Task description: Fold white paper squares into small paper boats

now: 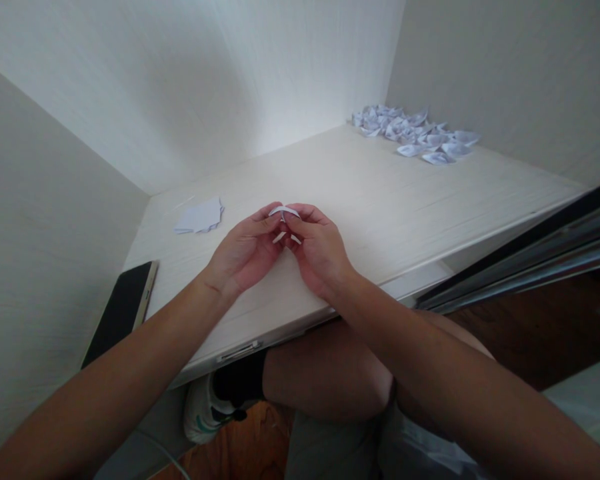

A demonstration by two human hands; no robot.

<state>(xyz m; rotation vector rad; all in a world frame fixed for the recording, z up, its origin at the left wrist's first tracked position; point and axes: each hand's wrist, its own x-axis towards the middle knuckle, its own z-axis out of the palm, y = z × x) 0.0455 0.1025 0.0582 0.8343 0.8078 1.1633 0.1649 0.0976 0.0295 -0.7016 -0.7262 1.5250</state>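
Above the middle of the white desk (pixel 290 180), a small piece of folded white paper (pixel 285 211) is held between both hands. My left hand (pixel 253 247) pinches it from the left, with thumb and fingers closed on it. From the right, my right hand (pixel 316 243) grips the same paper, thumb against its near side. The fingertips of both hands almost meet. Part of the paper is hidden behind the fingers, so its full shape cannot be made out.
A stack of white paper sheets (pixel 199 215) lies left of my hands. Several folded paper pieces (pixel 410 130) are heaped at the back right corner. A dark flat device with a pale edge (pixel 120 310) rests at the left edge. Walls enclose the desk's back and sides.
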